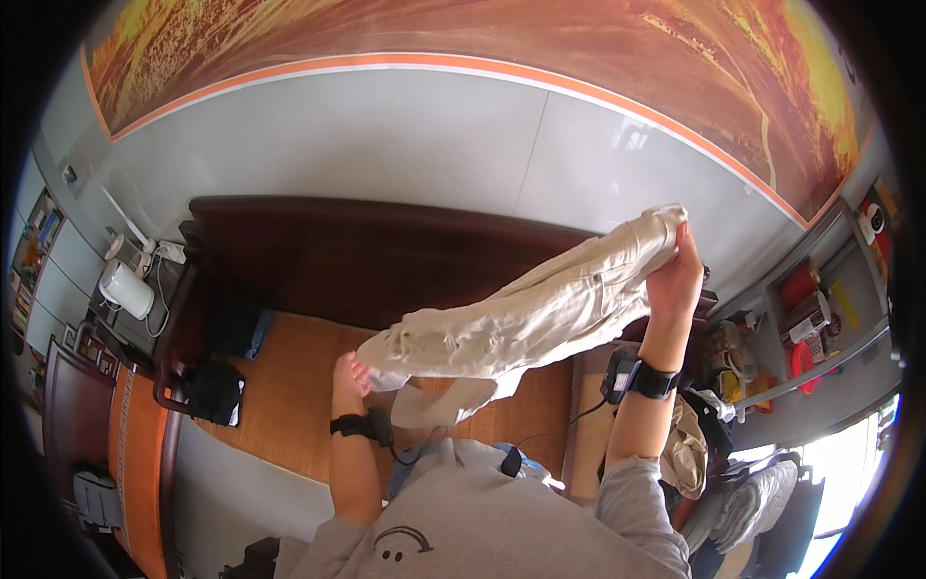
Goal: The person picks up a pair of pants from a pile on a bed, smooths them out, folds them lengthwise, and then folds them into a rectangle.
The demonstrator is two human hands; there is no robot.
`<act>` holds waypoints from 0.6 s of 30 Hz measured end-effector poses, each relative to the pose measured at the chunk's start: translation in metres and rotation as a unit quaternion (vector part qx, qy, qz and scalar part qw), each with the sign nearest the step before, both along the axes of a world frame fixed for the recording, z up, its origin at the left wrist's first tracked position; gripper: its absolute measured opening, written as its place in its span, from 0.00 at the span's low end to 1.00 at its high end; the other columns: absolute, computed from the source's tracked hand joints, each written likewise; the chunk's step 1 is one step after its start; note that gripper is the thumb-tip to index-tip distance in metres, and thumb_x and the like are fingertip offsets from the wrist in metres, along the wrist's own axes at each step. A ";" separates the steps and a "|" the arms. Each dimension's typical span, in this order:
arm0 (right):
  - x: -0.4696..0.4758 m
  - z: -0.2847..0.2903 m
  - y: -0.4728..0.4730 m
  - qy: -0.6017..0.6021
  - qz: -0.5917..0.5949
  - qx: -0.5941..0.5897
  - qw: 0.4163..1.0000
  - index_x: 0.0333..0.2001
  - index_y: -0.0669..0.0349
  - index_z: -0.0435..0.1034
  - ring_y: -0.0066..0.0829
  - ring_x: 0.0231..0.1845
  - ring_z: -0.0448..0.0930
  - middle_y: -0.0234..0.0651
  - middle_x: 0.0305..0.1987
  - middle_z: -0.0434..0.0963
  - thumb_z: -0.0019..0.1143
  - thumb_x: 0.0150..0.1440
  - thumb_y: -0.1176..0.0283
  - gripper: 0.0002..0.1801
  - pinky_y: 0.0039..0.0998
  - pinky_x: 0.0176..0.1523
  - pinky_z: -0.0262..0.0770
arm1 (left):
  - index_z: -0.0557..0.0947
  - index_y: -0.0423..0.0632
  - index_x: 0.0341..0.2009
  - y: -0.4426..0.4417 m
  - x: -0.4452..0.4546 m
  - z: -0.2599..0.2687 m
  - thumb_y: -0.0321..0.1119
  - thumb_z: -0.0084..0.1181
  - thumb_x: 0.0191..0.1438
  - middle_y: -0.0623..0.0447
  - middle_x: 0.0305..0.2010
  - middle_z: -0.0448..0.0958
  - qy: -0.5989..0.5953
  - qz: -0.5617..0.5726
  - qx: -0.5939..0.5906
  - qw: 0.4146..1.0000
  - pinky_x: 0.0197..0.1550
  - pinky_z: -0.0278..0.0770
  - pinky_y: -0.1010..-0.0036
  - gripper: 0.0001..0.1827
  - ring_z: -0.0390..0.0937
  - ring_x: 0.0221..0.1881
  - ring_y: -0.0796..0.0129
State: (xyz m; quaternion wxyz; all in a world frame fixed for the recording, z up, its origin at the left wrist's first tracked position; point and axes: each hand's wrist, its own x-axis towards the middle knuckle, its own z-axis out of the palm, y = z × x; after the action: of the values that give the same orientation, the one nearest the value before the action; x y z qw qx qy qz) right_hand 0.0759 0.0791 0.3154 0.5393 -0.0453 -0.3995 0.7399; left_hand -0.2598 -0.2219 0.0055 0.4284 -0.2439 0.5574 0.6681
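A pair of off-white trousers (499,318) is stretched through the air between my two hands, slanting up to the right. My right hand (676,279), raised higher, grips the waist end. At the lower left, my left hand (352,374) holds the other end, with its fingers curled on the cloth. A loose part of the light cloth hangs below the middle. Both wrists wear black straps with small devices and cables. Behind and below the trousers is a wooden bench with a woven mat (289,391).
Folded dark clothes (215,393) lie at the bench's left end. A white electric kettle (126,289) stands on a side table at left. To the right are a shelf (817,376) with jars and small items, a beige garment (684,449), and a folded grey quilt (756,506).
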 end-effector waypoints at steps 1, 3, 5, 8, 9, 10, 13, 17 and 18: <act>-0.003 0.007 -0.001 -0.014 -0.021 0.008 1.000 0.45 0.65 0.67 0.31 0.46 0.74 0.39 0.43 0.75 0.42 0.59 0.65 0.16 0.33 0.53 0.68 | 0.70 0.53 0.49 0.000 -0.001 -0.004 0.45 0.50 0.51 0.57 0.46 0.71 0.027 0.003 -0.063 0.998 0.48 0.60 0.63 0.21 0.66 0.48 0.66; -0.007 0.018 -0.007 -0.025 -0.017 0.028 0.999 0.45 0.66 0.66 0.31 0.45 0.74 0.39 0.43 0.74 0.42 0.60 0.65 0.16 0.33 0.52 0.68 | 0.71 0.50 0.47 0.009 -0.001 -0.006 0.38 0.53 0.48 0.54 0.41 0.71 0.068 0.087 -0.081 0.991 0.42 0.65 0.66 0.20 0.70 0.39 0.68; -0.007 0.024 -0.009 -0.012 0.002 0.056 0.998 0.45 0.67 0.66 0.32 0.44 0.74 0.39 0.43 0.74 0.42 0.60 0.66 0.16 0.33 0.52 0.68 | 0.71 0.49 0.48 0.030 0.010 0.008 0.38 0.54 0.49 0.55 0.42 0.72 0.240 0.043 -0.011 0.970 0.44 0.66 0.72 0.20 0.71 0.41 0.70; -0.010 0.036 -0.016 -0.008 0.040 0.100 0.994 0.45 0.68 0.66 0.32 0.45 0.74 0.41 0.43 0.74 0.41 0.60 0.66 0.16 0.32 0.51 0.69 | 0.75 0.45 0.43 0.065 0.051 0.057 0.32 0.60 0.46 0.54 0.35 0.75 0.370 -0.111 0.152 0.910 0.36 0.70 0.77 0.17 0.72 0.33 0.72; -0.011 0.040 -0.020 -0.009 0.058 0.133 0.989 0.45 0.68 0.66 0.32 0.45 0.74 0.42 0.43 0.74 0.41 0.60 0.66 0.16 0.32 0.51 0.69 | 0.76 0.43 0.42 0.078 0.064 0.061 0.31 0.60 0.46 0.54 0.35 0.76 0.440 -0.173 0.191 0.860 0.37 0.70 0.78 0.17 0.72 0.34 0.73; -0.013 0.044 -0.024 -0.029 0.017 0.135 0.990 0.44 0.69 0.66 0.31 0.44 0.75 0.41 0.42 0.75 0.41 0.60 0.66 0.16 0.30 0.49 0.70 | 0.77 0.43 0.42 0.087 0.084 0.083 0.30 0.60 0.47 0.53 0.36 0.76 0.426 -0.261 0.218 0.838 0.38 0.71 0.77 0.16 0.73 0.36 0.73; -0.013 0.051 -0.024 -0.054 -0.003 0.151 0.987 0.44 0.69 0.66 0.29 0.41 0.76 0.40 0.40 0.75 0.40 0.60 0.66 0.16 0.29 0.47 0.71 | 0.78 0.42 0.43 0.096 0.125 0.123 0.28 0.59 0.48 0.52 0.39 0.77 0.439 -0.491 0.249 0.710 0.44 0.72 0.76 0.16 0.73 0.41 0.74; -0.004 0.062 -0.025 -0.045 -0.050 0.160 0.985 0.41 0.65 0.68 0.27 0.39 0.77 0.37 0.39 0.76 0.40 0.61 0.67 0.13 0.28 0.45 0.72 | 0.78 0.42 0.44 0.101 0.165 0.151 0.29 0.60 0.45 0.51 0.42 0.78 0.414 -0.601 0.299 0.615 0.46 0.71 0.75 0.19 0.74 0.40 0.72; -0.004 0.063 -0.027 -0.034 -0.085 0.140 0.986 0.38 0.63 0.69 0.27 0.37 0.77 0.36 0.37 0.76 0.41 0.61 0.68 0.11 0.29 0.43 0.73 | 0.79 0.42 0.43 0.100 0.173 0.154 0.29 0.60 0.45 0.51 0.40 0.78 0.441 -0.582 0.303 0.613 0.45 0.71 0.76 0.18 0.74 0.39 0.72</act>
State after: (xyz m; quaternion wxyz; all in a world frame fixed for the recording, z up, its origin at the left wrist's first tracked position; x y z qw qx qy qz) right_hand 0.0724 0.0518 0.3788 0.5874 -0.0283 -0.5122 0.6260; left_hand -0.0864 -0.1217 0.1592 0.4792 0.5989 0.4702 0.4367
